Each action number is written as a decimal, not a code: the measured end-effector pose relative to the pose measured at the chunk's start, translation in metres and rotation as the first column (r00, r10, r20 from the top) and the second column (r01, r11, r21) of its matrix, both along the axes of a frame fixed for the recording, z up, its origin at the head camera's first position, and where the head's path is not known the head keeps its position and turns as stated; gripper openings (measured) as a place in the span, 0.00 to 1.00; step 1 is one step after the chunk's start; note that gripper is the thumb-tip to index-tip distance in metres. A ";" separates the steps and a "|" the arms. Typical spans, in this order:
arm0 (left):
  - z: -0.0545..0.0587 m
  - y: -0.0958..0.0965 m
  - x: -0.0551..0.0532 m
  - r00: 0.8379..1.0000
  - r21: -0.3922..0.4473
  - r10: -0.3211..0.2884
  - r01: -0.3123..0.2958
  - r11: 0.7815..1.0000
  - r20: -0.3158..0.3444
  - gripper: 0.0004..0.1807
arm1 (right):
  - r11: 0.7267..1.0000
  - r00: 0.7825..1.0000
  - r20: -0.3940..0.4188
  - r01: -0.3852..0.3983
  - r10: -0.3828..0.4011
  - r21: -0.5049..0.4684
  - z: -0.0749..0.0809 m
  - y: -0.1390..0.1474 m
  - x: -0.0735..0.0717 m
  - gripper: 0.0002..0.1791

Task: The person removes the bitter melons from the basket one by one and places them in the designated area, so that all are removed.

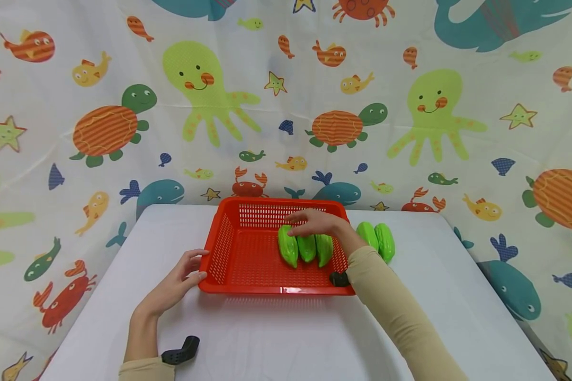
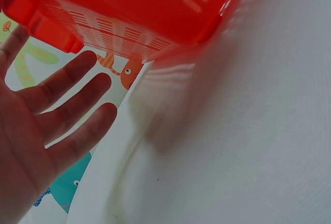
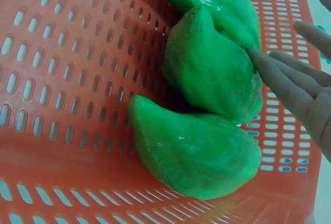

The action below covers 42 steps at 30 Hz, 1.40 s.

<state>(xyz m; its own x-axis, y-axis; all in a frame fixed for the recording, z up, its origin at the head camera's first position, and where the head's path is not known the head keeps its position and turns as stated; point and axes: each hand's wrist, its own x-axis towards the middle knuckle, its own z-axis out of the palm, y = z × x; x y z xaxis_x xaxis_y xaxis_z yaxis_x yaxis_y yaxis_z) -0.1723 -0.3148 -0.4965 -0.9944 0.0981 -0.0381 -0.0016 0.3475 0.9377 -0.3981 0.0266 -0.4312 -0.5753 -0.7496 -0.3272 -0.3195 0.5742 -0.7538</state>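
Note:
A red plastic basket (image 1: 255, 290) with slotted walls stands in front of me. Three glossy green pointed fruits or vegetables (image 1: 288, 246) lie side by side in its right half. My right hand (image 1: 314, 221) hovers over them, its fingers extended. In the right wrist view one fingertip comes right up to the blunt end of the middle green piece (image 3: 212, 69), and the hand grips nothing. My left hand (image 1: 183, 272) is at the basket's left rim, thumb and fingertips against the edge. The left wrist view shows its fingers (image 2: 77, 97) spread and fairly straight beside the basket wall.
Two more green pieces (image 1: 385, 242) lie on the white table (image 1: 267, 338) just right of the basket, partly behind my right forearm. A curtain (image 1: 276, 106) printed with sea animals hangs behind the table and along its sides.

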 end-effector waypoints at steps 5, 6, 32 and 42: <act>-0.001 0.000 0.000 1.000 0.007 -0.002 0.002 1.000 0.004 0.34 | 0.997 0.996 -0.075 -0.048 0.052 0.057 0.002 -0.005 0.003 0.35; -0.001 0.000 0.000 1.000 0.009 -0.003 0.003 1.000 0.004 0.34 | 0.997 0.995 -0.083 -0.052 0.057 0.065 0.002 -0.007 0.004 0.34; -0.001 0.000 -0.002 1.000 0.006 -0.003 0.003 1.000 -0.003 0.34 | 0.963 0.950 -0.243 -0.143 0.199 0.227 -0.009 -0.039 0.006 0.27; -0.001 -0.001 -0.002 1.000 -0.003 -0.005 0.005 1.000 -0.003 0.34 | 0.955 0.963 -0.203 -0.120 0.179 0.272 -0.008 -0.043 0.008 0.29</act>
